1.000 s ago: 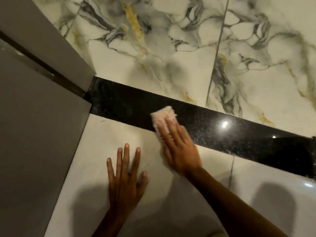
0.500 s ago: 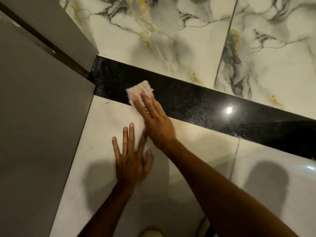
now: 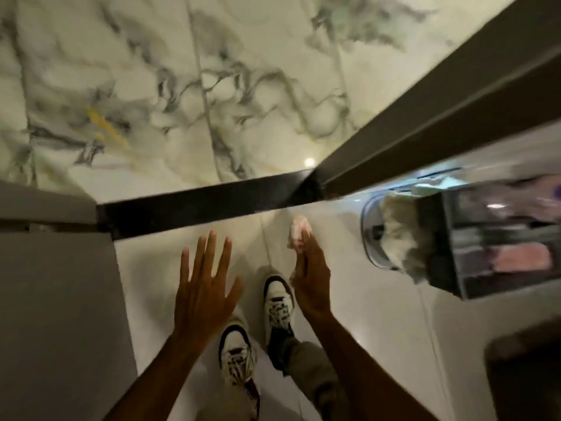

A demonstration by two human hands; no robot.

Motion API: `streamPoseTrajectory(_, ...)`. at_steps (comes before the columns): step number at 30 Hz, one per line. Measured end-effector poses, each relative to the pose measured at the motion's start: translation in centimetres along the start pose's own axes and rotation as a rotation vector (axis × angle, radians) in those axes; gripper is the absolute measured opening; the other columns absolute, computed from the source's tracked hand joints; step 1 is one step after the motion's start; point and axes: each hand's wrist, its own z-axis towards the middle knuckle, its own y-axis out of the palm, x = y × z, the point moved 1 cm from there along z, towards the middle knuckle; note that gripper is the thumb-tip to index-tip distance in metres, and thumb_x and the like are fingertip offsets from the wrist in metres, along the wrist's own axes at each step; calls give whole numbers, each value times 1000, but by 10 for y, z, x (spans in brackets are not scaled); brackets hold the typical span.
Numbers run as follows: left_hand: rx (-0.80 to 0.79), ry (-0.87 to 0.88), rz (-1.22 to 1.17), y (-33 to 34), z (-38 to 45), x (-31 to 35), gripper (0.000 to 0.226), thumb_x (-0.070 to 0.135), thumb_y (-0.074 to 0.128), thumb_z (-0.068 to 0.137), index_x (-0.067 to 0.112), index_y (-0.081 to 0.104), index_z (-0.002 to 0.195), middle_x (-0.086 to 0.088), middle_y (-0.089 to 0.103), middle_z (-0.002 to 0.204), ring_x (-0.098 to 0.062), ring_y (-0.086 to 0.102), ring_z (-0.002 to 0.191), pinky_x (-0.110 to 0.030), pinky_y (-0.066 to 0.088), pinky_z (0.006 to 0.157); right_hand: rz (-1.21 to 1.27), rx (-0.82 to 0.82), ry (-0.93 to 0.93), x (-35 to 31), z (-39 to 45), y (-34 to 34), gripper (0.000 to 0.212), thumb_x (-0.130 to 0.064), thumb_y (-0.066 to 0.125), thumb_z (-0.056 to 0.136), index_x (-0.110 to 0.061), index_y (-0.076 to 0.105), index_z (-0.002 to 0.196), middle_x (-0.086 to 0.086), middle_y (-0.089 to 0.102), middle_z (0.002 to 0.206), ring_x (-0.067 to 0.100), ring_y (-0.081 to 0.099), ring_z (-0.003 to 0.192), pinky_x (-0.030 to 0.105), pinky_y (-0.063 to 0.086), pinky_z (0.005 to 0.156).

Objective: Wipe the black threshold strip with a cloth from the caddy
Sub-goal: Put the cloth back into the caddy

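Our right hand (image 3: 312,278) has its fingers clamped on the pale cloth (image 3: 299,235), just short of the black threshold strip (image 3: 200,205). Our left hand (image 3: 203,287) hangs with its fingers spread apart, holding nothing. The caddy (image 3: 498,238) sits blurred at right.

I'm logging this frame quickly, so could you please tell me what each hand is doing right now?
Left hand: open, fingers spread, empty.
Right hand: holding the cloth.

In view: my two hands, the left hand (image 3: 206,287) spread flat with five digits extended at lower centre, the right hand (image 3: 312,284) gripping one pale cloth (image 3: 299,233). One black threshold strip (image 3: 200,205) crosses mid-frame. Two sneakers (image 3: 277,302) stand below; one caddy (image 3: 498,235) sits at right, blurred.
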Motion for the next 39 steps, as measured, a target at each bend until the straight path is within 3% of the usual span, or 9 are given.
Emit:
streamPoseTrajectory(4,-78,242,65,-95,-11,89,83,60,10,112,6,47,163,-28,43,169,-48,44,155,-70,41,123,60,154,107,-19,-64,-119,51,-22,45,116,-17,41,167,15,53,166,49,65,137,67,58,111)
streamPoseTrajectory(7,-118,407,113,-134,-12,150,78,59,20,111,7,48,163,-27,43,169,-47,45,155,-67,39,126,140,352,176,-21,-91,-194,48,-14,43,117,-8,44,164,21,54,165,59,67,126,71,60,103)
streamPoseTrajectory(10,-137,579,155,-148,-4,211,72,53,34,108,10,45,164,-23,39,173,-43,40,159,-63,35,130,203,494,228,-6,-98,-258,48,-11,42,117,-7,43,165,23,52,164,60,65,129,72,57,106)
streamPoseTrajectory(18,-266,794,270,-92,72,350,76,55,28,108,10,38,168,-23,30,176,-44,30,164,-66,27,132,420,677,433,82,-27,-337,48,-18,40,119,-9,40,167,20,43,171,44,52,151,63,50,122)
streamPoseTrajectory(21,-299,820,331,-51,114,390,79,58,22,107,14,25,172,-19,19,181,-38,17,169,-61,15,136,496,668,501,122,24,-338,47,-18,45,117,-6,45,162,22,46,168,41,53,150,59,52,122)
streamPoseTrajectory(24,-362,820,425,-16,149,419,80,61,19,107,20,9,175,-15,2,185,-32,1,172,-55,2,139,452,570,555,158,69,-334,57,-10,53,112,-7,37,167,18,37,175,38,42,160,56,43,130)
streamPoseTrajectory(28,-356,851,475,10,180,437,83,61,14,105,17,11,175,-18,4,184,-36,6,171,-60,11,138,403,533,625,197,113,-325,69,-1,50,106,-9,28,171,15,21,181,35,27,167,51,30,137)
streamPoseTrajectory(33,-378,873,511,35,205,431,81,61,16,105,19,6,174,-19,3,183,-38,3,171,-67,12,136,437,349,695,224,142,-305,97,-4,54,109,-28,-14,174,12,-20,184,55,43,154,66,57,113)
streamPoseTrajectory(39,-365,885,585,46,208,425,84,68,12,106,21,-9,172,-20,-7,183,-39,-6,170,-68,8,136,390,280,702,228,144,-299,104,0,59,106,-27,-16,173,12,-26,182,51,12,169,71,42,126)
